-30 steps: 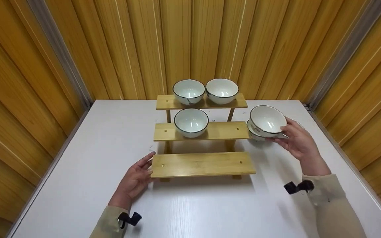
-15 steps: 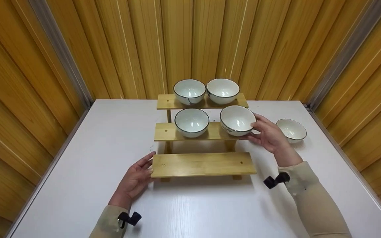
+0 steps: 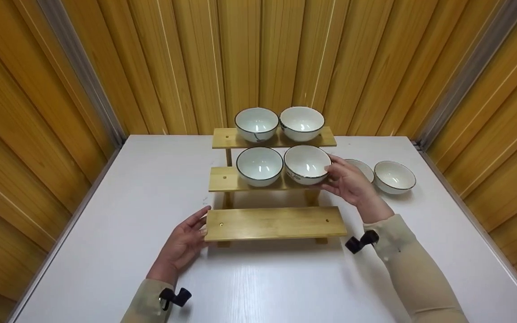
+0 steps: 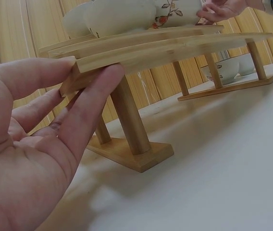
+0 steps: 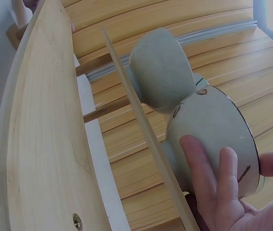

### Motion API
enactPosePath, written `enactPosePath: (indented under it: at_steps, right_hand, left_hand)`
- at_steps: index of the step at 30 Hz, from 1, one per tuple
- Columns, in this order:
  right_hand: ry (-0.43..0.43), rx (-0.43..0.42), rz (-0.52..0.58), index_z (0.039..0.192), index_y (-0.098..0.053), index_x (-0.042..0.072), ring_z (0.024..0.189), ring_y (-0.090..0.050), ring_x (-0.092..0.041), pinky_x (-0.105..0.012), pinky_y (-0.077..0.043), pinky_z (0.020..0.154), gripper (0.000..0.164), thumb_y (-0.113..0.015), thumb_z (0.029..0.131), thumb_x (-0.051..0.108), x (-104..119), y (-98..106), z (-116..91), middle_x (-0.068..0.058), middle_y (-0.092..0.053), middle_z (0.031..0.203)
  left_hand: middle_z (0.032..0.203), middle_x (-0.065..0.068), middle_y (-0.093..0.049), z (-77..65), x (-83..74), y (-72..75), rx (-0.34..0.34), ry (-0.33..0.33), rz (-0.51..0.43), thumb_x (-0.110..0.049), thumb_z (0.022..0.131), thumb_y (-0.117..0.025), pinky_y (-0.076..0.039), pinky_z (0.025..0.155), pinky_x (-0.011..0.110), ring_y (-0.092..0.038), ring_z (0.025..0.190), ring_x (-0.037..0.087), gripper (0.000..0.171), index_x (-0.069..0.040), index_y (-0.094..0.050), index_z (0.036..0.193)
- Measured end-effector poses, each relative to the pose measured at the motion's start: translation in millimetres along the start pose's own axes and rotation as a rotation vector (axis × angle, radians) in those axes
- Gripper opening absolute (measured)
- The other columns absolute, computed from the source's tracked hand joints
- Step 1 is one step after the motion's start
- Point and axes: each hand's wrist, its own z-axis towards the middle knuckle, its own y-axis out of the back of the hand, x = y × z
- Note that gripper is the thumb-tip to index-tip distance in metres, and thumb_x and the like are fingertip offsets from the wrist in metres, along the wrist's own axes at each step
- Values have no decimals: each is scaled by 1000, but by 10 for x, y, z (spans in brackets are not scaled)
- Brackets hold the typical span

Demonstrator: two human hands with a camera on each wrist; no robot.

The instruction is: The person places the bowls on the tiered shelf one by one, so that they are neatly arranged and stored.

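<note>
A three-tier wooden display stand (image 3: pixel 276 223) stands on the white table. My left hand (image 3: pixel 183 242) pinches the left end of its lowest tier; in the left wrist view the thumb meets the board's end and a finger (image 4: pixel 95 98) lies beneath. On the middle tier, my right hand (image 3: pixel 350 184) holds a white bowl (image 3: pixel 308 163) with a dark rim and a floral mark. Its thumb is at the rim, its fingers (image 5: pixel 201 166) against the outer wall. To that bowl's left sits another bowl (image 3: pixel 259 166). Two more bowls, a left one (image 3: pixel 256 123) and a right one (image 3: pixel 302 122), occupy the top tier.
On the table right of the stand are two more bowls, one (image 3: pixel 394 176) in full view and one (image 3: pixel 361 168) partly behind my right hand. Wood-patterned panels (image 3: pixel 276 58) rise behind and at both sides of the white table (image 3: pixel 119 215).
My right hand has carried the bowl left from above the table bowls onto the middle tier, up beside the bowl there. The left hand has stayed at the stand's end.
</note>
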Motion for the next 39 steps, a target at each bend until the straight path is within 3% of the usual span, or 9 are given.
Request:
enactPosePath:
  at_steps: [13, 20, 23, 28, 33, 39]
  right_hand:
    - [-39, 57, -8, 166, -12, 16, 88, -70, -12, -24, -61, 78, 69, -49, 108, 21, 0, 76, -37, 3, -62, 115]
    - [-18, 116, -9, 163, -23, 16, 96, -76, -18, -24, -61, 80, 61, -50, 109, 25, 1, 212, -135, 1, -64, 120]
    - [-8, 125, -8, 156, -36, 20, 100, -77, -21, -24, -61, 80, 49, -50, 109, 24, 0, 296, -191, -1, -65, 124]
    - [7, 99, -4, 135, -55, 30, 102, -77, -22, -26, -61, 85, 27, -50, 109, 24, 13, 467, -305, -4, -68, 125]
    - [16, 74, 45, 133, -56, 29, 105, -76, -22, -26, -60, 88, 24, -48, 110, 25, 36, 689, -420, -1, -72, 122]
    - [15, -28, 125, 133, -53, 27, 103, -76, -20, -28, -61, 88, 25, -52, 108, 24, 72, 976, -552, 2, -75, 116]
  left_hand:
    - [147, 6, -52, 11, 1, -18, -19, 13, -10, 12, 98, -52, -58, 95, 35, -65, 121, 21, 70, -8, -31, 161]
    - [145, 6, -53, 9, 3, -22, -20, 10, 3, 11, 98, -51, -58, 95, 36, -65, 120, 21, 69, -8, -30, 161]
    - [145, 6, -54, 6, 1, -21, -19, 9, 1, 11, 98, -52, -58, 96, 36, -65, 121, 21, 70, -8, -29, 162]
    - [144, 5, -54, 9, -2, -13, -11, 3, 20, 10, 98, -52, -58, 96, 38, -65, 119, 21, 71, -7, -27, 162]
    - [145, 5, -54, 14, -4, -14, -23, 10, 35, 9, 98, -53, -58, 95, 36, -65, 121, 21, 71, -8, -28, 162]
    - [148, 5, -50, 14, -5, -28, -42, 18, 57, 9, 98, -54, -58, 97, 35, -63, 126, 21, 72, -8, -27, 163]
